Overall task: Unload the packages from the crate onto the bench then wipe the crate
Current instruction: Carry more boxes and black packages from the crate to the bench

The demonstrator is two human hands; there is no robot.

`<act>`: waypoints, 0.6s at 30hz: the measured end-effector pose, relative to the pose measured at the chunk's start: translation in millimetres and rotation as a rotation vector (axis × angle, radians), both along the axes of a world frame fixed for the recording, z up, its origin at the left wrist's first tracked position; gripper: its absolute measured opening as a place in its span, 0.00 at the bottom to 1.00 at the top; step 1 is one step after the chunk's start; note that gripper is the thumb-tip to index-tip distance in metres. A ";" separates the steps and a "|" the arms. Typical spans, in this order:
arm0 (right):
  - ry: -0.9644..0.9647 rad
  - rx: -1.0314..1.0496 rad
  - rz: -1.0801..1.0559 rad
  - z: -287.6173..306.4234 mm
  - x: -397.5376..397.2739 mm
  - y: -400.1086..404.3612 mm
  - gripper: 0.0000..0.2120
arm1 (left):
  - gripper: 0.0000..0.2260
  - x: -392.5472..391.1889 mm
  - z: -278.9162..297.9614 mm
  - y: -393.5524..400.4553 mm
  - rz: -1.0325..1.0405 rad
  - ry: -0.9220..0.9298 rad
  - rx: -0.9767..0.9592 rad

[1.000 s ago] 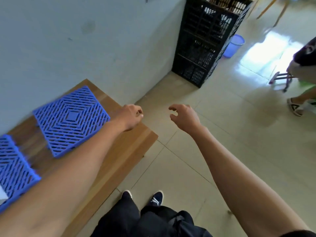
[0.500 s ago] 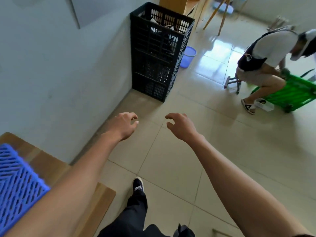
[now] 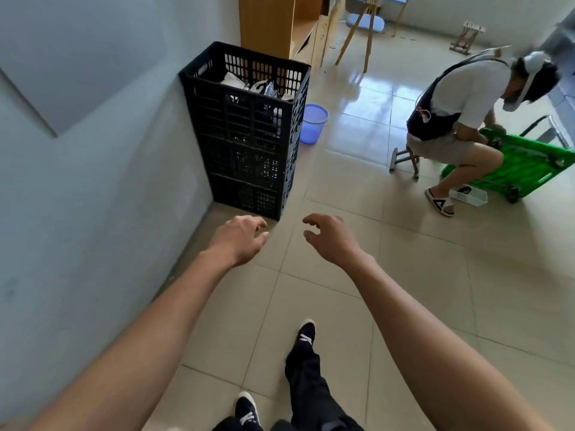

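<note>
A tall black slatted crate (image 3: 249, 144) stands on the tile floor against the pale wall, ahead of me. Grey and black plastic packages (image 3: 258, 87) show at its top. My left hand (image 3: 241, 239) and my right hand (image 3: 329, 237) are stretched forward side by side, just short of the crate's near bottom corner. Both hands are empty with loosely curled, parted fingers. The bench is out of view.
A blue bucket (image 3: 312, 122) sits behind the crate. A wooden cabinet (image 3: 273, 23) stands beyond it. At the right a person (image 3: 451, 119) sits on a low stool beside a green cart (image 3: 522, 164). My feet are on the tiles below.
The view has swung away from the bench with the blue grid tiles toward the crate, which is now closer. Both hands stay raised and empty.
</note>
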State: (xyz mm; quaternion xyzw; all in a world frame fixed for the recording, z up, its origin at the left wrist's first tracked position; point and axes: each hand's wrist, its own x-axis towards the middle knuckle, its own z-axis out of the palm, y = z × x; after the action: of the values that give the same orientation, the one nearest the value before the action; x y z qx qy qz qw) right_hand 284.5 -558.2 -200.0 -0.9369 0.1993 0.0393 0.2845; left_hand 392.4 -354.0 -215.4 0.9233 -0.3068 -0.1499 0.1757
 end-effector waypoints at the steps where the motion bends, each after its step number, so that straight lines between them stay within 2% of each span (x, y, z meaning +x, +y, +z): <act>1: 0.001 0.006 0.004 -2.2 13.7 -14.6 0.18 | 0.16 12.9 -0.4 -13.1 0.002 -0.002 0.011; 10: -0.073 0.072 0.047 -5.7 141.8 -130.2 0.18 | 0.15 126.4 9.2 -104.8 0.095 -0.035 0.059; 18: -0.087 0.094 0.108 -10.4 271.1 -161.7 0.23 | 0.14 230.3 2.8 -135.4 0.210 -0.030 0.007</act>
State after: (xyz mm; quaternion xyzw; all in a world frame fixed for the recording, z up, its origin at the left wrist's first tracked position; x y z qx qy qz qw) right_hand 555.5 -719.9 -210.4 -0.9327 0.1340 0.0230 0.3341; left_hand 622.7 -489.4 -212.6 0.9532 -0.2104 -0.1177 0.1826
